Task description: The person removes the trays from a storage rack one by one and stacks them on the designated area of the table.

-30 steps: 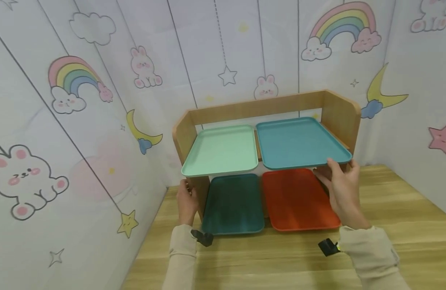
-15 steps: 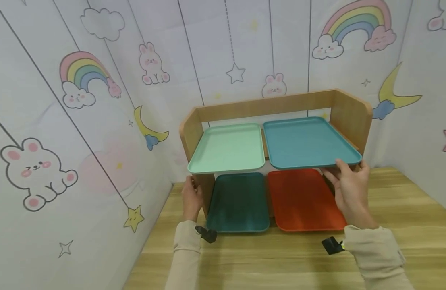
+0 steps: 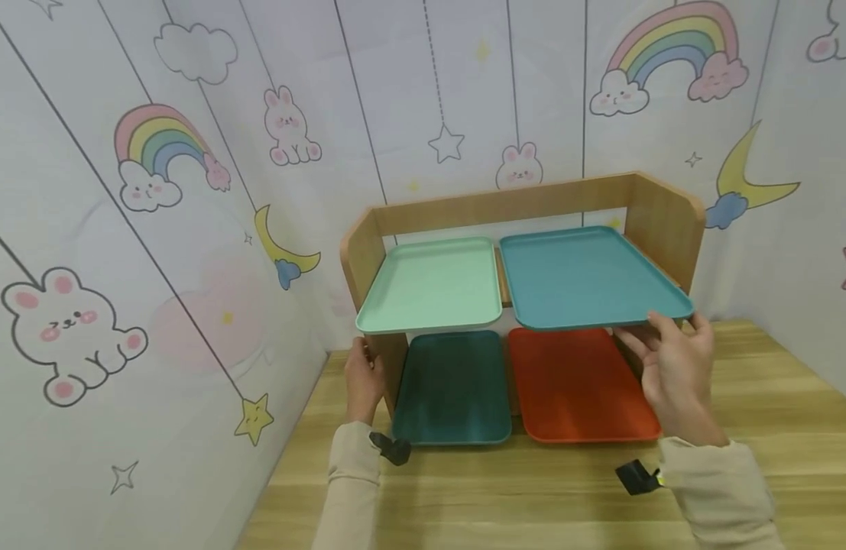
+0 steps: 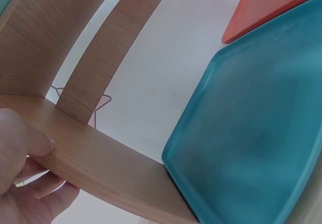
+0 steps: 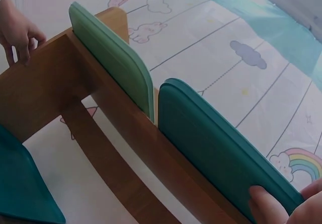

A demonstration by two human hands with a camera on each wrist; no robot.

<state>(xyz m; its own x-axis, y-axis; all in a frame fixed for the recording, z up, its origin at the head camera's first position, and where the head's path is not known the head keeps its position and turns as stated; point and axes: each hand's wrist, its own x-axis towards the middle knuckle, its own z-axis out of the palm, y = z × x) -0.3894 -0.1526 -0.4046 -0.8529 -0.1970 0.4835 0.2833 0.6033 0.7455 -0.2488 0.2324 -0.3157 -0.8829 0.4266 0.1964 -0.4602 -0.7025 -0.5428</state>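
A two-level wooden shelf (image 3: pixel 663 221) stands on the table. My left hand (image 3: pixel 364 378) grips its left side panel (image 4: pixel 105 158), with the thumb on the inner face. On the upper level lie a mint green tray (image 3: pixel 432 283) at left and a blue tray (image 3: pixel 591 276) at right. The blue tray's front right corner is pinched by my right hand (image 3: pixel 680 378). In the right wrist view the thumb (image 5: pixel 266 204) presses against that tray's underside. Below are a dark teal tray (image 3: pixel 453 389) at left and a red tray (image 3: pixel 581 386) at right.
The wood-grain table (image 3: pixel 505 496) extends in front of the shelf and to its right. A white wall covering (image 3: pixel 189 321) with cartoon rabbits and rainbows stands close behind and at the left. Black wrist-worn devices (image 3: pixel 636 477) hang by the sleeves.
My right hand has moved slightly right and toward me, and the blue tray's front edge has shifted with it. The left hand stays on the side panel. The head view has shifted a little.
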